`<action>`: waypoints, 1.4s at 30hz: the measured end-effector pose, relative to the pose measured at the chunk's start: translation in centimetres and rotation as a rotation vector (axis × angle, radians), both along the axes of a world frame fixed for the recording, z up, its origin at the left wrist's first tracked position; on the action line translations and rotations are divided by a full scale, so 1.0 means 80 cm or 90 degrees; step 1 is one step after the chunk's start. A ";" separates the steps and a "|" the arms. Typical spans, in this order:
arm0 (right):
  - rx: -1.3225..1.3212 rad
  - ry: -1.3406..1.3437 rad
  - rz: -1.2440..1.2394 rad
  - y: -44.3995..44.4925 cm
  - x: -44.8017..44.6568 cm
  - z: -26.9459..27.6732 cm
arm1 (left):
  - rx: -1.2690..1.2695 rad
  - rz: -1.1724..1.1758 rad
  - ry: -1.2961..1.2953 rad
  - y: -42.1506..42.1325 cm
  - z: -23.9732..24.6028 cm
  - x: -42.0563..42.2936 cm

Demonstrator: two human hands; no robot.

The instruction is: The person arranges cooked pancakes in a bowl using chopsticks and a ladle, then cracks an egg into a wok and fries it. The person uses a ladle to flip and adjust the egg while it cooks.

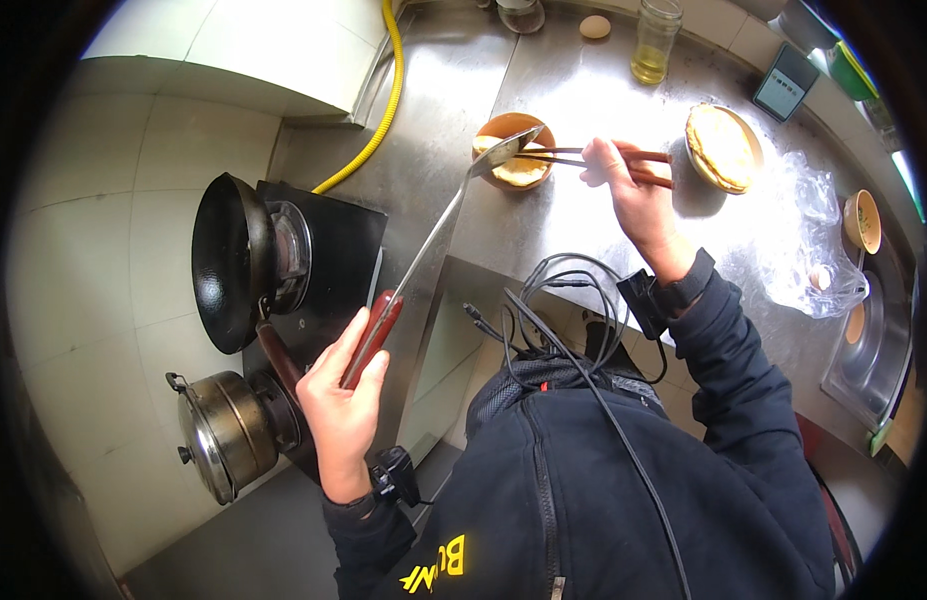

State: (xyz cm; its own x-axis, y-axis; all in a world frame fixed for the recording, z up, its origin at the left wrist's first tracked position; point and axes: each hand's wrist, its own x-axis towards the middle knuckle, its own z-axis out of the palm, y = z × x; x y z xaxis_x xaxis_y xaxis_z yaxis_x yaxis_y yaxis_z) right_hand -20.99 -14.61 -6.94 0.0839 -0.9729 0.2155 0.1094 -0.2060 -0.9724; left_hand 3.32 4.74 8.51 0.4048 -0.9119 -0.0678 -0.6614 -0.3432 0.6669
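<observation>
My left hand (343, 401) grips the red handle of a metal spatula (434, 235), whose blade reaches over an orange-brown bowl (534, 127). Inside that bowl lie pieces of yellowish fried food (522, 171), perhaps egg. A pair of dark wooden chopsticks (564, 154) is in my right hand (630, 187), their tips at the spatula blade above the bowl. Right of this hand, a light bowl (756, 150) holds a round, golden fried piece (718, 146).
On the left, a black wok (224, 262) and a lidded steel pot (230, 431) sit on stove burners. An egg (594, 27) and a glass jar of yellow liquid (651, 60) stand at the back. A plastic bag (805, 232) lies near the sink (872, 367). Cables (568, 281) hang before my body.
</observation>
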 end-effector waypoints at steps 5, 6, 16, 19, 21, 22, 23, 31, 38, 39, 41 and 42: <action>0.015 -0.037 -0.003 0.021 -0.002 -0.009 | -0.064 -0.078 -0.104 -0.013 -0.020 -0.009; 0.028 -0.032 -0.010 0.023 -0.003 -0.010 | -0.073 -0.087 -0.120 -0.014 -0.023 -0.010; 0.018 -0.062 -0.032 0.025 -0.015 -0.008 | -0.073 -0.071 -0.121 -0.018 -0.028 -0.014; -0.054 0.039 -0.011 0.022 -0.014 -0.005 | -0.077 -0.082 -0.151 -0.018 -0.027 -0.014; -0.135 0.179 -0.015 0.016 -0.008 -0.002 | -0.066 -0.085 -0.139 -0.017 -0.027 -0.014; -0.171 0.218 -0.023 0.016 -0.005 -0.001 | -0.060 -0.084 -0.128 -0.017 -0.027 -0.014; -0.206 0.257 -0.031 0.016 -0.002 0.000 | -0.057 -0.081 -0.130 -0.017 -0.027 -0.014; -0.179 0.299 0.031 0.031 0.000 0.002 | -0.049 -0.062 -0.118 -0.020 -0.031 -0.018; -0.078 0.199 -0.007 0.026 -0.008 0.007 | -0.054 -0.059 -0.116 -0.020 -0.033 -0.018; -0.078 0.200 -0.021 0.022 -0.007 0.007 | -0.055 -0.060 -0.117 -0.021 -0.032 -0.019; -0.116 0.206 -0.010 0.016 0.001 0.005 | -0.052 -0.061 -0.117 -0.021 -0.032 -0.018; -0.132 0.209 -0.006 0.015 0.002 0.003 | -0.049 -0.059 -0.117 -0.021 -0.032 -0.018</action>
State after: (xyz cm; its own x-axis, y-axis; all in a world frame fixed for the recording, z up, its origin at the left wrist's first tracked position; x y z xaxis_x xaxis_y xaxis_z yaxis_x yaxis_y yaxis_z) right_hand -20.80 -13.37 -6.66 0.1719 -0.9125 0.3713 -0.2030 -0.4016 -0.8930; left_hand 1.86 3.07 5.97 0.3176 -0.9456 0.0704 -0.8008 -0.2277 0.5540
